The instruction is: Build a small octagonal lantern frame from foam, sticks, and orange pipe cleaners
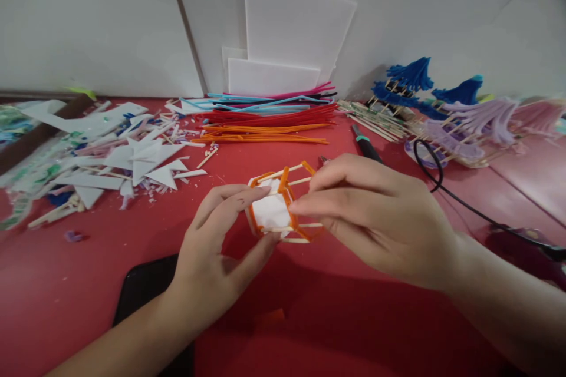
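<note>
Just above the red table, a small frame of pale wooden sticks (pixel 270 212) lies on its side, trimmed with orange pipe cleaner and with a white base and wall inside. My left hand (pixel 221 230) grips it from the left, fingers over the top and thumb underneath. On its right, the fingers of my right hand (pixel 367 212) are pinched together at the orange strip; whether a separate piece is between them is hidden. A scrap of orange (pixel 270 316) lies on the table below.
Bundled pipe cleaners (pixel 269 115) lie at the back before white foam boards (pixel 296 23). White offcuts (pixel 132 159) cover the left. A black phone (pixel 145 283) is near my left forearm. At right are sticks (pixel 375 121), a black-and-green tool (pixel 366 146), pipe-cleaner models (pixel 477 112) and a cable (pixel 469 206).
</note>
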### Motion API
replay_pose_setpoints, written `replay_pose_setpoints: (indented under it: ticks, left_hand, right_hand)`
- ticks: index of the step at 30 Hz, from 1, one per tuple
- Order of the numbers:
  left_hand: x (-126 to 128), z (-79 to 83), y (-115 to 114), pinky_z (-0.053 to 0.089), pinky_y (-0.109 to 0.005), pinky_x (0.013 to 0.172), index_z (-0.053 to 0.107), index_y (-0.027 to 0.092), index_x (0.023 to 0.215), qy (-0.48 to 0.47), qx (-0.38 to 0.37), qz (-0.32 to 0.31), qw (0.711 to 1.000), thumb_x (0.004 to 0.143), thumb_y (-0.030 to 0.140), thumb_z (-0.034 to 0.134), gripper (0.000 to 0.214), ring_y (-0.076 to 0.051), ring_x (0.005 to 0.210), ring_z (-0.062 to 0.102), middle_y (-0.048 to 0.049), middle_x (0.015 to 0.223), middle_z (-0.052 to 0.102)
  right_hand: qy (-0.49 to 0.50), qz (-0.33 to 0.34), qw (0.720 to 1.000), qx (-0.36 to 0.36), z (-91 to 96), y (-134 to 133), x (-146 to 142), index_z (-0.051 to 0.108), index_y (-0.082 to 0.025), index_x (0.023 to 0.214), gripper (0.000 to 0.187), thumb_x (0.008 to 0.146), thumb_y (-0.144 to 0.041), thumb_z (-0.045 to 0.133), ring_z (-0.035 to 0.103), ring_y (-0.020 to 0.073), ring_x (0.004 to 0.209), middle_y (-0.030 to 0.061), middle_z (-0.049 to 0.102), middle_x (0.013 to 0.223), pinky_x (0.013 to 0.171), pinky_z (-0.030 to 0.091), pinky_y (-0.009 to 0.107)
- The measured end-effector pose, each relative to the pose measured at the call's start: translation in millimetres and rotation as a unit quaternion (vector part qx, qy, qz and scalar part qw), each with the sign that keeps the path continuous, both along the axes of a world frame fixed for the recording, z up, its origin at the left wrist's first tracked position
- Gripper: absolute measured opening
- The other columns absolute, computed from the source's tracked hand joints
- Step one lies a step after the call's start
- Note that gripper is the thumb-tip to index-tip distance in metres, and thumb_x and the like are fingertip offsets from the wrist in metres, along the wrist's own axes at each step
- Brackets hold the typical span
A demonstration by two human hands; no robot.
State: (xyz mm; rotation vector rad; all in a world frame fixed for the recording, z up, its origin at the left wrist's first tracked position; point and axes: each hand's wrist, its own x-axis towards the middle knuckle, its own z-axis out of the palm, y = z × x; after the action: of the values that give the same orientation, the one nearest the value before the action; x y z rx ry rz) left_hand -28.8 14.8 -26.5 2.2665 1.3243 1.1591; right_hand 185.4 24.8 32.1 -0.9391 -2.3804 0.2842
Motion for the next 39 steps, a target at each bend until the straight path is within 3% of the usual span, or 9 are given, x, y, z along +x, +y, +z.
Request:
replay_pose_setpoints:
  ticks: [3, 7, 13, 31, 39]
  left_hand:
    - [-0.4, 0.1, -0.1, 0.056, -0.039, 0.086, 0.054, 0.029, 0.117, -0.003, -0.01, -0.013, 1.0, 0.079, 0.023, 0.066, 0.04, -0.022, 0.099, 0.061, -0.0049, 0.106, 0.061]
    - [-0.8, -0.7, 0.9, 0.056, -0.039, 0.086, 0.054, 0.028, 0.115, -0.008, -0.012, -0.027, 1.0, 0.078, 0.022, 0.065, 0.039, -0.021, 0.098, 0.061, -0.0041, 0.106, 0.063]
    - [-1.7, -0.4, 2.0, 0.056, -0.039, 0.086, 0.055, 0.027, 0.117, -0.022, -0.009, -0.054, 0.998, 0.079, 0.026, 0.065, 0.039, -0.022, 0.097, 0.061, -0.0053, 0.105, 0.063]
    - [-1.3, 0.6, 1.6, 0.057, -0.036, 0.081, 0.057, 0.025, 0.114, -0.021, -0.009, -0.064, 0.998, 0.079, 0.024, 0.065, 0.036, -0.02, 0.094, 0.062, -0.0057, 0.102, 0.061]
    - [-2.6, 0.2, 0.6, 0.056, -0.037, 0.083, 0.056, 0.026, 0.116, -0.021, -0.02, -0.065, 0.997, 0.079, 0.024, 0.064, 0.038, -0.021, 0.096, 0.06, -0.0058, 0.104, 0.06]
  right_hand:
    - [-0.038, 0.024, 0.997, 0.061, -1.2, 2.7, 3.7, 0.066, -0.033, 0.103, 0.034, 0.087, -0.009, 0.048, 0.057, 0.0164, 0.09, -0.0006, 0.066, 0.101, 0.078, 0.044, 0.031]
    - [-0.049, 0.048, 0.992, 0.104, -1.7, 3.9, 4.3, 0.066, -0.031, 0.1, 0.028, 0.091, -0.012, 0.048, 0.057, 0.0151, 0.09, -0.0017, 0.068, 0.099, 0.083, 0.044, 0.031]
    - [0.006, 0.074, 0.982, 0.172, -6.1, 5.6, 1.9, 0.064, -0.021, 0.092, 0.016, 0.091, -0.012, 0.052, 0.057, 0.0136, 0.085, -0.0002, 0.069, 0.093, 0.078, 0.049, 0.029]
    - [-0.018, 0.096, 0.974, 0.205, -2.4, 6.2, 1.9, 0.065, -0.019, 0.089, 0.014, 0.089, -0.009, 0.055, 0.055, 0.014, 0.08, 0.0017, 0.069, 0.089, 0.072, 0.05, 0.029]
    - [-0.021, 0.084, 0.976, 0.202, -0.7, 4.3, 1.5, 0.065, -0.023, 0.089, 0.016, 0.09, -0.011, 0.054, 0.057, 0.0134, 0.08, -0.0011, 0.069, 0.09, 0.074, 0.051, 0.029]
